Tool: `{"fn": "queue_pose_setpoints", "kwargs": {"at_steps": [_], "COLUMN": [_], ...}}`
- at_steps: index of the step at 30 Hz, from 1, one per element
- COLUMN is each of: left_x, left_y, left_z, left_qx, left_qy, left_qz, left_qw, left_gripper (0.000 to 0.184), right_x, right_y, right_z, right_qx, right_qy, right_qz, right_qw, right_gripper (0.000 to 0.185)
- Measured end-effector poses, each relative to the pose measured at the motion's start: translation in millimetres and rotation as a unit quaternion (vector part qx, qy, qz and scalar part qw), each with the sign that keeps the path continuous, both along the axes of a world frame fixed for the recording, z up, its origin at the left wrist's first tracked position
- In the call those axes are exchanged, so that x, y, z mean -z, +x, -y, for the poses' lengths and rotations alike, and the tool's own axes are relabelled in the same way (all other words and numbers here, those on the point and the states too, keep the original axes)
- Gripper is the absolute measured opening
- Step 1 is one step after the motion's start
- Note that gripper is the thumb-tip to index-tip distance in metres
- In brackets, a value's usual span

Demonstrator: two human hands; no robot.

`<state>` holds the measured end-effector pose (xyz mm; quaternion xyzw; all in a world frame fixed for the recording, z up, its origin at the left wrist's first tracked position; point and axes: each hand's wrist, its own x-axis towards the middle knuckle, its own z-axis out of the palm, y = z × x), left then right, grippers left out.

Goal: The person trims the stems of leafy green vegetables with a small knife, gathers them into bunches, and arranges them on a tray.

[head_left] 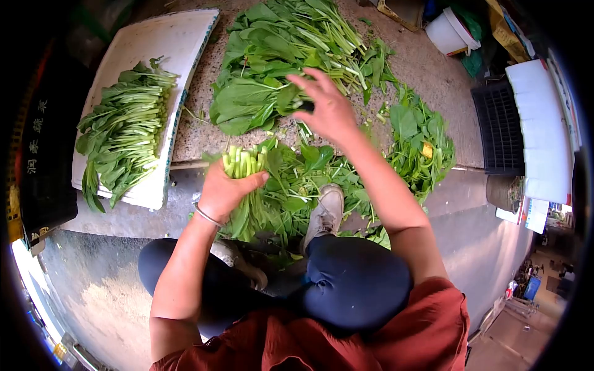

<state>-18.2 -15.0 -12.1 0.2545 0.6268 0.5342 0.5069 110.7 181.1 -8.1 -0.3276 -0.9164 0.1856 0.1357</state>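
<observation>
A bunch of leafy greens (244, 162) is held in my left hand (224, 188), cut pale stems upward and leaves hanging below. My right hand (327, 110) reaches over the large pile of greens (278, 49), its fingers spread apart at the pile's lower edge. Something small and dark shows near its thumb, too unclear to name. Left of the pile, a row of greens (133, 120) lies on a white foam board (145, 40), stems facing right.
Loose leaves (421, 133) heap at the right edge of the stone slab (198, 130), with more around my shoe (327, 210). A white bucket (450, 34), a black crate (500, 127) and a white foam box (541, 130) stand on the right.
</observation>
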Motion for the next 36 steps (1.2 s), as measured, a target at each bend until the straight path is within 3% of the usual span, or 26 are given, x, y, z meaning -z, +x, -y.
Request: {"fn": "queue_pose_setpoints", "kwargs": {"at_steps": [2, 4, 5, 7, 11, 12, 15, 16, 18, 26, 28, 29, 30, 32, 36], "left_x": [2, 3, 1, -1, -1, 0, 3, 4, 7, 7, 7, 6, 5, 3, -1], "left_y": [-2, -1, -1, 1, 2, 2, 4, 4, 6, 4, 3, 3, 3, 3, 3], "left_z": [1, 1, 1, 1, 1, 1, -1, -1, -2, -2, -2, -2, -1, -1, -1], "left_qx": [0.002, 0.01, 0.007, 0.002, 0.01, 0.016, 0.01, 0.012, 0.003, 0.012, 0.009, 0.009, 0.009, 0.008, 0.007], "left_qy": [-0.016, -0.017, -0.017, -0.019, -0.017, -0.025, -0.035, -0.036, -0.023, -0.025, -0.022, -0.018, -0.014, -0.017, -0.024], "left_qz": [-0.01, -0.018, -0.018, -0.02, -0.022, -0.041, -0.046, -0.046, -0.036, -0.051, -0.055, -0.055, -0.055, -0.066, -0.107], "left_qw": [1.0, 1.0, 1.0, 1.0, 1.0, 0.999, 0.998, 0.998, 0.999, 0.998, 0.998, 0.998, 0.998, 0.998, 0.994], "left_gripper": [0.031, 0.031, 0.031, 0.031, 0.029, 0.028, 0.029, 0.029, 0.028, 0.025, 0.025, 0.025, 0.025, 0.025, 0.025], "right_x": [8, 40, 39, 36, 40, 45, 81, 90, 98, 81, 71, 69, 63, 49, 15], "right_y": [21, 46, 52, 57, 53, 52, 54, 53, 51, 50, 54, 57, 57, 59, 55], "right_z": [-18, -56, -63, -69, -70, -71, -85, -90, -92, -93, -90, -89, -85, -80, -63], "right_qx": [0.135, 0.244, 0.245, 0.342, 0.367, 0.369, 0.236, 0.238, 0.15, 0.161, 0.182, 0.147, 0.146, 0.128, 0.163], "right_qy": [-0.034, -0.108, -0.109, -0.332, -0.388, -0.39, -0.328, -0.329, -0.075, -0.069, -0.152, -0.172, -0.172, -0.312, -0.357], "right_qz": [-0.118, -0.251, -0.25, -0.312, -0.303, -0.304, -0.255, -0.255, -0.147, -0.066, -0.048, -0.123, -0.122, -0.24, -0.202], "right_qw": [0.983, 0.93, 0.931, 0.822, 0.789, 0.787, 0.879, 0.878, 0.975, 0.982, 0.97, 0.966, 0.967, 0.911, 0.897], "right_gripper": [0.048, 0.027, 0.027, 0.02, 0.021, 0.021, 0.031, 0.031, 0.035, 0.037, 0.033, 0.028, 0.028, 0.024, 0.025]}}
